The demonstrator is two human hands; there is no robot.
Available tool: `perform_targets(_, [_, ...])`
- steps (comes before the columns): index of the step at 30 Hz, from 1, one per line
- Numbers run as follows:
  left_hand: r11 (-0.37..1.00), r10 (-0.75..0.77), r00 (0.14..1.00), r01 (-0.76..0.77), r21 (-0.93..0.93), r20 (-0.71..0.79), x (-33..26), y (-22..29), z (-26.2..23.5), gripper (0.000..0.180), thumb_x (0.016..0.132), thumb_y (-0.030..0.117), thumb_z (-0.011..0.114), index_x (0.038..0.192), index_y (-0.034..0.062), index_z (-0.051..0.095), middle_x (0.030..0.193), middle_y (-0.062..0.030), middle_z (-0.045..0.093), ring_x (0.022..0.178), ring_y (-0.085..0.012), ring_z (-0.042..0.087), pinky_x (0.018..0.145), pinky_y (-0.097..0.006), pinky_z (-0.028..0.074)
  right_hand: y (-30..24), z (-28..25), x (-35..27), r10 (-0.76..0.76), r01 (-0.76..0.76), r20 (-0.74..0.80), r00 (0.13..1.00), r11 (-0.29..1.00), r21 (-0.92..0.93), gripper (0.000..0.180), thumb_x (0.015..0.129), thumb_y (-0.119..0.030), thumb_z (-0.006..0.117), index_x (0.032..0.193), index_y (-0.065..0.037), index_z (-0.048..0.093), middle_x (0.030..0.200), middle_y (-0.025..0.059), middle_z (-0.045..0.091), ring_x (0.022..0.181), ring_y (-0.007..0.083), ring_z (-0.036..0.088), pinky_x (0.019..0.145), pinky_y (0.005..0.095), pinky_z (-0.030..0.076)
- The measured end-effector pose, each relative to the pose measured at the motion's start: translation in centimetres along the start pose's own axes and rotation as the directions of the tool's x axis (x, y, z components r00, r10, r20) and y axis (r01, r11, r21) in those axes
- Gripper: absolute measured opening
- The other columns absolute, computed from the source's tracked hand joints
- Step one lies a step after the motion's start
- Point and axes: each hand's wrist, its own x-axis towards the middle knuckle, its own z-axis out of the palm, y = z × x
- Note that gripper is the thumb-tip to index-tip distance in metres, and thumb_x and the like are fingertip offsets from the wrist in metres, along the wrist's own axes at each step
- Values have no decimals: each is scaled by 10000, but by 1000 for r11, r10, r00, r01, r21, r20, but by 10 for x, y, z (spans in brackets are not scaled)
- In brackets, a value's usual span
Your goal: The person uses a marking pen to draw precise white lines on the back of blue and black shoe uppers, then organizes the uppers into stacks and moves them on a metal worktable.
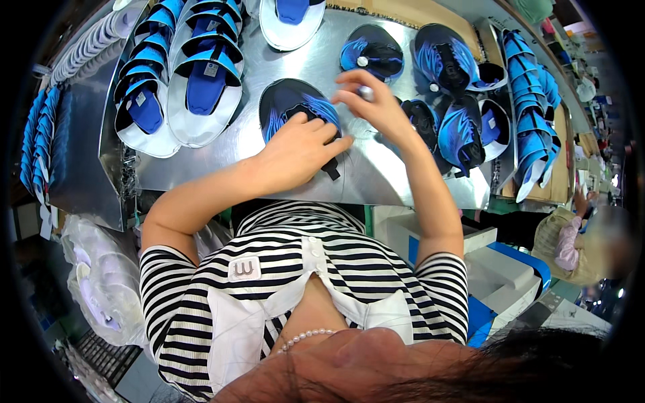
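A black shoe upper with blue flame print [290, 101] lies flat on the shiny metal worktable [376, 174]. My left hand [302, 144] presses down on its near side, fingers spread over the fabric. My right hand [369, 101] hovers just to its right, fingers pinched on a small silvery pen-like tool [365, 92] held above the upper's edge.
More black-and-blue uppers [447, 60] lie at the right and back. White-and-blue uppers [201, 87] overlap in rows at the left. Stacks of blue pieces [534, 114] line the right edge. A white-and-blue machine [497, 269] and another seated person [584, 242] are at the lower right.
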Motion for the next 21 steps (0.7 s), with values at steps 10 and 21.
perform_targets(10, [257,-374,922,205,-944,98,-11,-4,-10,265,926,143,619,1173,47,610,1036,-57,654,919,-156,580,868,-309,431,76,25,-9,136,-135,27,990,990,-42,356,889,-233,686,1144,1,603,843,74,654,635,105,587,567,265,473])
perform_targets(21, [-457,-434,864,31,-889,253,-13,12,-23,235,949,187,627,1129,40,601,1002,-8,637,871,-69,579,801,-224,472,13,38,-93,-214,178,-154,965,960,-218,323,941,-44,540,1262,-51,569,993,65,624,791,99,547,702,236,454])
